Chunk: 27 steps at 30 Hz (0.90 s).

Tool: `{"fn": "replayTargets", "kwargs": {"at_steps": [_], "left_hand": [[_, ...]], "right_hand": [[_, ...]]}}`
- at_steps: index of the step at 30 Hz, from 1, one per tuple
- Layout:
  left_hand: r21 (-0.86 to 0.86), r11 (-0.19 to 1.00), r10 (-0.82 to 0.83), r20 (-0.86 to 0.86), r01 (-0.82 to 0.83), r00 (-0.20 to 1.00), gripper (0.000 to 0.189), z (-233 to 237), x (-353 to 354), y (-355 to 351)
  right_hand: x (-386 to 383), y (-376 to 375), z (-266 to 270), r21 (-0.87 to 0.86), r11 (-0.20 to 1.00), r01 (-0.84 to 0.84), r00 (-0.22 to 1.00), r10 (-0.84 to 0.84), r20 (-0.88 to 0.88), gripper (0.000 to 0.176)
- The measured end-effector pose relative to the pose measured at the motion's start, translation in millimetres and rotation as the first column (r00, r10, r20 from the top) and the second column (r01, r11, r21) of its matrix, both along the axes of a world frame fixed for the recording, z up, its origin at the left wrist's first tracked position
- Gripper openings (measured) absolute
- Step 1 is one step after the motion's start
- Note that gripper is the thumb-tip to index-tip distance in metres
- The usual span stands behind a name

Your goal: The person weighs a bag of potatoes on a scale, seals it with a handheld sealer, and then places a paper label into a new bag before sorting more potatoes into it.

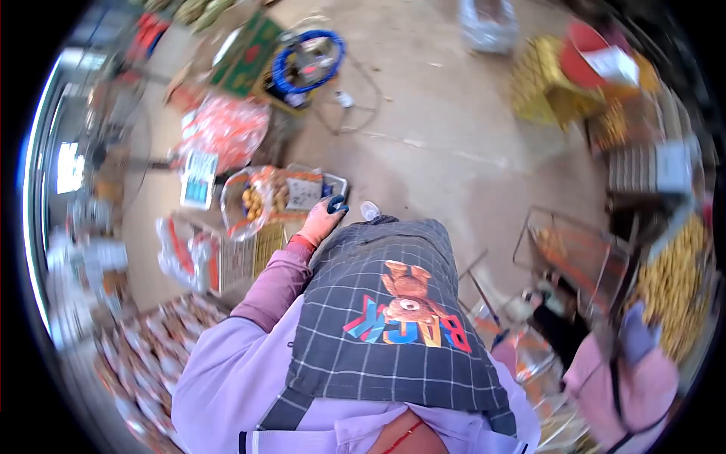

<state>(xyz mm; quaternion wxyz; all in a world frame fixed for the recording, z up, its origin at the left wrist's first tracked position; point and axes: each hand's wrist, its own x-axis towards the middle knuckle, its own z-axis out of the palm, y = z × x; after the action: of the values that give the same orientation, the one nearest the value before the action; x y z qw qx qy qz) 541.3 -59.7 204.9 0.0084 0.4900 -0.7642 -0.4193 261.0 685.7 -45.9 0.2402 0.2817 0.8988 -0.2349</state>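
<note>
My left hand (324, 222), in a pinkish glove with dark blue fingertips, reaches forward at the left of my checked apron (393, 378). Its fingers curl right at the near corner of a grey-rimmed tray (338, 184). Beside them, a white card with handwriting (304, 194) lies against a plastic-lined crate with yellow-brown round produce (253, 204). At the apron's right edge, only a pink sleeve (505, 357) and a blurred dark patch show of my right side; the fingers of that hand are not distinct. A thin rod (482, 293) slants close by.
Bundled goods (144, 371) cover the lower left. A blue hose ring (340, 53) lies ahead near a green box (246, 57). On the right stand a yellow basket (541, 83), a wire-framed cart (575, 250) and a yellow heap (673, 287). A person in pink (628, 386) is at lower right.
</note>
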Motion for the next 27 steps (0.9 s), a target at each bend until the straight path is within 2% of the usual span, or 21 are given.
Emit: {"fn": "replayTargets", "kwargs": {"at_steps": [2, 4, 5, 7, 8, 9, 11, 13, 15, 16, 17, 18, 19, 20, 21, 22, 23, 24, 25, 26, 27], "left_hand": [[-0.034, 0.979, 0.204, 0.042, -0.202, 0.978, 0.043, -22, 58, -5], [-0.016, 0.907, 0.414, 0.209, -0.42, 0.886, 0.044, -36, 117, -3], [-0.022, 0.875, 0.477, 0.196, -0.483, 0.857, 0.044, -46, 150, -1], [0.322, 0.485, 0.765, 0.294, -0.813, 0.573, 0.046, -65, 202, 2], [0.465, 0.149, 0.942, 0.202, -0.873, 0.269, 0.051, -38, 195, 3], [0.596, -0.118, 0.975, 0.222, -0.794, 0.021, 0.063, -72, 222, 2], [0.796, -0.383, 0.922, 0.304, -0.468, -0.238, 0.071, -78, 237, -13], [0.977, -0.178, 0.981, 0.168, -0.114, -0.095, 0.071, -114, 249, -32], [1.0, 0.015, 0.995, -0.014, 0.014, -0.103, 0.069, -100, 214, -71], [0.999, 0.017, 0.993, -0.013, 0.033, -0.12, 0.069, -107, 204, -92], [0.959, -0.059, 0.963, 0.128, 0.276, -0.238, 0.064, -122, 195, -119], [0.856, -0.093, 0.908, 0.282, 0.508, -0.31, 0.06, -133, 195, -147], [0.701, -0.014, 0.831, 0.405, 0.713, -0.382, 0.056, -186, 198, -158], [0.474, 0.077, 0.744, 0.558, 0.877, -0.367, 0.051, -237, 201, -170], [0.229, 0.159, 0.685, 0.674, 0.96, -0.275, 0.048, -286, 203, -183], [0.222, 0.169, 0.683, 0.676, 0.96, -0.277, 0.048, -291, 205, -196], [0.252, 0.208, 0.686, 0.651, 0.945, -0.324, 0.037, -293, 202, -207], [0.282, 0.241, 0.688, 0.625, 0.929, -0.368, 0.027, -296, 197, -217], [0.226, 0.209, 0.714, 0.629, 0.952, -0.306, 0.024, -269, 188, -230], [0.168, 0.171, 0.74, 0.628, 0.971, -0.239, 0.021, -221, 179, -240], [0.718, 0.18, 0.891, 0.17, 0.672, -0.421, 0.021, -191, 175, -245]], "right_hand": [[-48, -74, 47, -0.036, 0.999, -0.029, 0.997, 0.032, 0.072, 0.031], [-82, -141, 60, -0.116, 0.987, -0.112, 0.987, 0.125, 0.105, 0.031], [-93, -174, 66, -0.157, 0.973, -0.167, 0.975, 0.187, 0.122, 0.031], [-109, -244, 73, -0.234, 0.933, -0.272, 0.937, 0.313, 0.157, 0.031], [-112, -280, 75, -0.265, 0.907, -0.326, 0.91, 0.377, 0.17, 0.031], [-112, -316, 78, -0.299, 0.876, -0.377, 0.877, 0.442, 0.187, 0.031], [-106, -383, 84, -0.368, 0.81, -0.457, 0.803, 0.554, 0.22, 0.031], [-89, -451, 89, -0.463, 0.728, -0.505, 0.729, 0.647, 0.222, 0.032], [-80, -513, 85, -0.622, 0.591, -0.513, 0.641, 0.746, 0.18, 0.032], [-78, -550, 81, -0.69, 0.516, -0.508, 0.601, 0.786, 0.145, 0.032], [-67, -597, 90, -0.724, 0.451, -0.522, 0.562, 0.82, 0.106, 0.032], [-55, -652, 98, -0.658, 0.433, -0.616, 0.51, 0.856, 0.085, 0.033], [-33, -717, 122, -0.583, 0.407, -0.703, 0.453, 0.888, 0.073, 0.035], [-8, -785, 150, -0.502, 0.375, -0.779, 0.395, 0.916, 0.07, 0.037], [7, -833, 153, -0.499, 0.155, -0.852, 0.257, 0.956, -0.141, 0.034], [25, -885, 167, -0.423, 0.054, -0.904, 0.155, 0.966, -0.207, 0.032], [64, -939, 199, -0.539, 0.063, -0.84, 0.243, 0.932, -0.269, 0.031], [78, -994, 212, -0.565, 0.008, -0.825, 0.137, 0.973, -0.186, 0.03], [105, -1047, 228, -0.749, 0.0, -0.663, 0.216, 0.958, -0.19, 0.031], [129, -1104, 240, -0.756, -0.092, -0.648, 0.167, 0.951, -0.259, 0.031], [156, -1161, 247, -0.737, -0.157, -0.657, 0.174, 0.92, -0.35, 0.031]]}}
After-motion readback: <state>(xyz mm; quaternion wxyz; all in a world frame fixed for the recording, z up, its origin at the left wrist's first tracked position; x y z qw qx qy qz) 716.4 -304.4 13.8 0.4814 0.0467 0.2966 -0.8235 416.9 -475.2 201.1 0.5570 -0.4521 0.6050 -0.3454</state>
